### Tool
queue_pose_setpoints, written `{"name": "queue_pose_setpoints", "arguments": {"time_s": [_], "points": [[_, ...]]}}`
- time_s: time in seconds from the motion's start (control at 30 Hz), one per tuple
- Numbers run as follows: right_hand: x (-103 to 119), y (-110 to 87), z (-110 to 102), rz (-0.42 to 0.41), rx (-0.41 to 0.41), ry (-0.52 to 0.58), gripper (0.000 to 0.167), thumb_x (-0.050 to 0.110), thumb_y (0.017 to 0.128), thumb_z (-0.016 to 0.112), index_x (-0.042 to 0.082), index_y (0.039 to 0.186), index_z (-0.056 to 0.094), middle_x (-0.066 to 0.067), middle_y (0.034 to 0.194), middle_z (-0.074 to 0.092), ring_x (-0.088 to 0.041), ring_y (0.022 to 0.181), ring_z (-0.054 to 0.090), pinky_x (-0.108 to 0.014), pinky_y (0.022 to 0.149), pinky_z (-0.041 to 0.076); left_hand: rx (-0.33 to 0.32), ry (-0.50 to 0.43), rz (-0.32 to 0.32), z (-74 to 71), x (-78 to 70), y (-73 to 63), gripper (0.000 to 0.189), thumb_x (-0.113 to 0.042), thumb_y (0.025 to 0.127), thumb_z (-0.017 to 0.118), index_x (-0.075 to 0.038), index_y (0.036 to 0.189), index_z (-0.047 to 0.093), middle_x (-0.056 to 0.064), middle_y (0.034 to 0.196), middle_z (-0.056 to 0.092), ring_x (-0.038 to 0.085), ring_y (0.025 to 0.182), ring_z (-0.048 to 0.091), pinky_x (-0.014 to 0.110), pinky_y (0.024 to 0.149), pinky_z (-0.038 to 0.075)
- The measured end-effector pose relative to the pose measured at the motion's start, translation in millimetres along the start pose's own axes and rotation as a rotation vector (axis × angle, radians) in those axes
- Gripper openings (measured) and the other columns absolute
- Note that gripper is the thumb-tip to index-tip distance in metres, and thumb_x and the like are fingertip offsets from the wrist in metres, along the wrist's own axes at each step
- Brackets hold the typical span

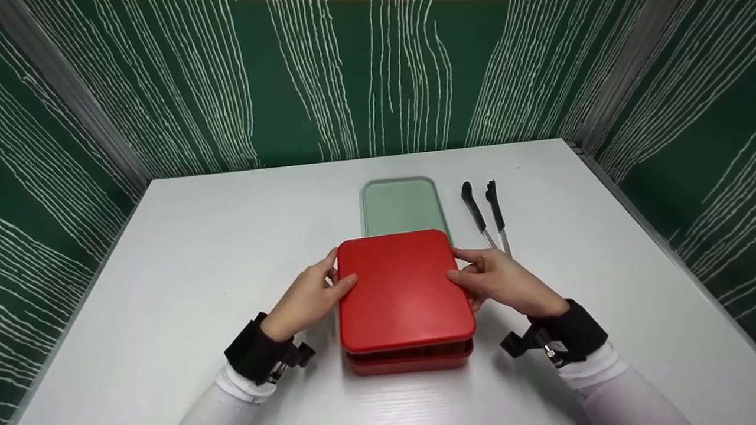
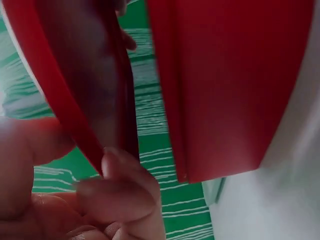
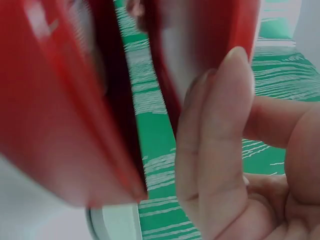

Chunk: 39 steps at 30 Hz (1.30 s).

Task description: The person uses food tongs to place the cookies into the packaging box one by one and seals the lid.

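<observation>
A red lid (image 1: 407, 289) is held between both hands above a red box (image 1: 410, 364). My left hand (image 1: 310, 298) pinches the lid's left edge, thumb on top and fingers beneath. On the opposite edge, my right hand (image 1: 502, 280) grips it the same way. Both wrist views show a gap between the lid (image 2: 75, 60) and the box (image 2: 230, 90). From the head view, the lid covers most of the box, and only the box's near wall and a dark strip of its inside show. What lies within is mostly hidden.
Behind the red box lies a pale green tray or lid (image 1: 401, 203), partly covered by the red lid. Tongs with black tips (image 1: 496, 206) rest to its right, their lower end behind the right hand. Green walls with white lines surround the white table (image 1: 236, 236).
</observation>
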State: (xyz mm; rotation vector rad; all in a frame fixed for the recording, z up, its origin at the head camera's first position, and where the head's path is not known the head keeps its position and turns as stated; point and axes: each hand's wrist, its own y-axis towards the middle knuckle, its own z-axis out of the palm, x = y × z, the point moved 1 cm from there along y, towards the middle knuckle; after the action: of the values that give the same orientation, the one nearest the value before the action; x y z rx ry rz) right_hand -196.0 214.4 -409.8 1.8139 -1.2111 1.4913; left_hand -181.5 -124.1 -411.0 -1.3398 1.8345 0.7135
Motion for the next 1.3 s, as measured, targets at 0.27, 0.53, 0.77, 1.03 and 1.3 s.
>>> {"name": "queue_pose_setpoints", "arguments": {"time_s": [0.27, 0.53, 0.77, 1.03, 1.3], "points": [[-1.2, 1.0, 6.9, -0.038, -0.001, -0.256, 0.065, 0.018, 0.106, 0.066, -0.009, 0.158, 0.041, -0.003, 0.067, 0.066, -0.013, 0.052, 0.060, -0.028, 0.052, 0.054, 0.080, 0.031, 0.031, 10.9, 10.1, 3.4, 0.085, -0.024, 0.103, 0.073, 0.013, 0.162, 0.025, 0.003, 0.098, 0.071, 0.015, 0.087, 0.067, 0.036, 0.086, 0.051], [-3.3, 0.3, 9.3, -0.001, -0.019, -0.356, 0.071, 0.020, 0.104, 0.069, -0.013, 0.158, 0.037, 0.001, 0.060, 0.059, -0.012, 0.049, 0.054, -0.026, 0.049, 0.048, 0.072, 0.060, 0.050, 16.6, 12.0, 1.2, 0.082, -0.024, 0.103, 0.072, 0.016, 0.160, 0.029, 0.010, 0.114, 0.074, 0.023, 0.105, 0.071, 0.047, 0.100, 0.053], [-4.3, 1.1, 6.5, -0.008, -0.023, -0.378, 0.069, 0.019, 0.104, 0.070, -0.012, 0.158, 0.040, 0.002, 0.059, 0.056, -0.012, 0.050, 0.053, -0.025, 0.050, 0.046, 0.073, 0.100, 0.006, 19.3, 10.0, -0.3, 0.084, -0.028, 0.103, 0.072, 0.014, 0.161, 0.028, 0.006, 0.104, 0.076, 0.020, 0.098, 0.071, 0.043, 0.093, 0.053], [-4.9, 0.4, 4.4, 0.012, 0.010, -0.358, 0.068, 0.019, 0.104, 0.069, -0.011, 0.158, 0.041, 0.000, 0.061, 0.059, -0.013, 0.051, 0.055, -0.026, 0.052, 0.049, 0.086, 0.113, -0.012, 19.7, 10.6, -0.7, 0.087, -0.030, 0.102, 0.073, 0.015, 0.161, 0.027, -0.002, 0.084, 0.070, 0.013, 0.080, 0.064, 0.035, 0.078, 0.049], [-6.3, 1.1, 2.1, 0.034, 0.047, -0.347, 0.073, 0.022, 0.104, 0.070, -0.011, 0.160, 0.036, -0.002, 0.061, 0.060, -0.015, 0.051, 0.057, -0.028, 0.052, 0.051, 0.132, 0.094, -0.012, 15.2, 10.5, 1.8, 0.092, -0.030, 0.102, 0.074, 0.016, 0.162, 0.022, -0.007, 0.067, 0.057, 0.008, 0.059, 0.046, 0.026, 0.062, 0.036]]}}
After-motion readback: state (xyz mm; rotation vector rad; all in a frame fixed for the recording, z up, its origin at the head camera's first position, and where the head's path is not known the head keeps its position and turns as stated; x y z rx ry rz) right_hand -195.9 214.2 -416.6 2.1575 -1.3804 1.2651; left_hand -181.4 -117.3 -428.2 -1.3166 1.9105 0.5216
